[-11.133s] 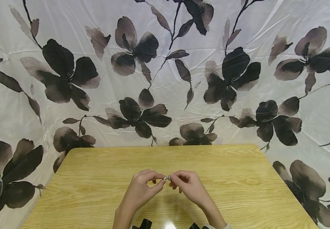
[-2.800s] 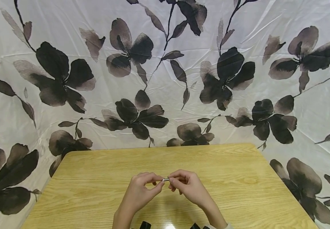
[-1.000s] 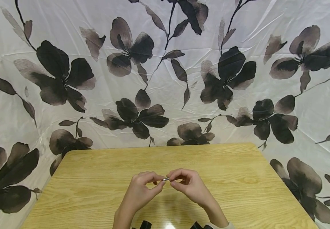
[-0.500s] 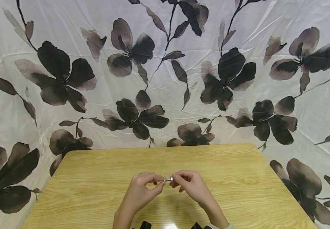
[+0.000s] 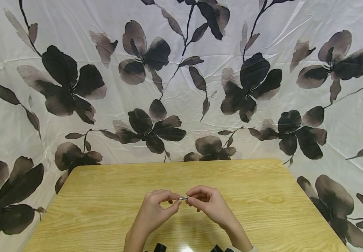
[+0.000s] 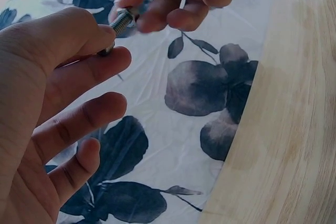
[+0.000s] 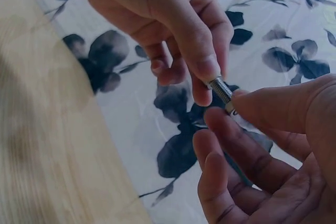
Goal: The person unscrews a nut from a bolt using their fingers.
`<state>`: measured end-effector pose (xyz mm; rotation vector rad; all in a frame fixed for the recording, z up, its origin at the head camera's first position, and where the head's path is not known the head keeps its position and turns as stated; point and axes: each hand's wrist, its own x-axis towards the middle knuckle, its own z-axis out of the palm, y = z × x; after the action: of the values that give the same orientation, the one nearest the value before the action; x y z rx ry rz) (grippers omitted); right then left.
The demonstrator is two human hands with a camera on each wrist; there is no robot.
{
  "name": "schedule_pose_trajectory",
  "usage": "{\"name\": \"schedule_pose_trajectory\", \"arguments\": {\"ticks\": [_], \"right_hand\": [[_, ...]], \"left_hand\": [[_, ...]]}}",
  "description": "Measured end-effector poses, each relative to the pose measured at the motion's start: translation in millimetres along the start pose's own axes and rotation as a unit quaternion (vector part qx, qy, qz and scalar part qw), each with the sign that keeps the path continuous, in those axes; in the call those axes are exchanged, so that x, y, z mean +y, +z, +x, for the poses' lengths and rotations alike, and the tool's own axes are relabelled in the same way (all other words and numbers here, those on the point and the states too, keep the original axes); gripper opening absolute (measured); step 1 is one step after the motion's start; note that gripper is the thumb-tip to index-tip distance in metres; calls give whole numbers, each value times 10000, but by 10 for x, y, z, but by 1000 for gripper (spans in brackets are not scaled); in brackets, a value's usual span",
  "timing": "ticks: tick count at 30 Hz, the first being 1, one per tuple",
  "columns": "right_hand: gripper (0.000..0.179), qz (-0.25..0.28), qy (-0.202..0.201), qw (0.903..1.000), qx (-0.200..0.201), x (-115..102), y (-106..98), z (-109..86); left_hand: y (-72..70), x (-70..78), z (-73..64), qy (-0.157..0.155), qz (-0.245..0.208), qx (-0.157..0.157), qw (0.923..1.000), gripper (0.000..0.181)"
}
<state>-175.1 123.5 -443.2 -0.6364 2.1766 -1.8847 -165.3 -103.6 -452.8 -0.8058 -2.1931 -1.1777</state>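
A small silver bolt (image 5: 183,198) is held level above the table, between my two hands. My left hand (image 5: 157,206) pinches one end of it between thumb and index finger, as the left wrist view shows, where the threads (image 6: 122,23) are bare. At the other end sits a hex piece that looks like a nut (image 7: 230,108). My right hand (image 5: 209,204) has its thumb and index finger around this nut, thumb against its side. How firmly they press cannot be told. The other fingers of both hands are loosely bent.
The wooden table (image 5: 105,189) lies below both hands. A white cloth (image 5: 206,147) with dark flowers hangs behind it and along the sides. Black pieces (image 5: 160,247) show near the wrists at the bottom edge.
Half a second ago my right fingers sat farther right, with the nut showing; now thumb and index finger reach over it, spread slightly. My left hand stays in place throughout.
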Motion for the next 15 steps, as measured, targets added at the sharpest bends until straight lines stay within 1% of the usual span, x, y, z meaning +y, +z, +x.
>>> {"name": "schedule_pose_trajectory", "arguments": {"ticks": [5,9,12,15], "right_hand": [[18,-7,-211,9998,16,7,10,-1],[19,3,-266,9996,113,-2,14,-6],[22,-100,-86,9993,340,-20,14,-5],[28,-111,354,9978,557,-34,9,4]], "left_hand": [[-5,2,0,0,-43,15,10000,21],[-9,2,3,28,-42,29,10000,21],[-9,3,4,10,-41,41,10000,20],[-4,7,7,-59,-79,13,9999,19]]}}
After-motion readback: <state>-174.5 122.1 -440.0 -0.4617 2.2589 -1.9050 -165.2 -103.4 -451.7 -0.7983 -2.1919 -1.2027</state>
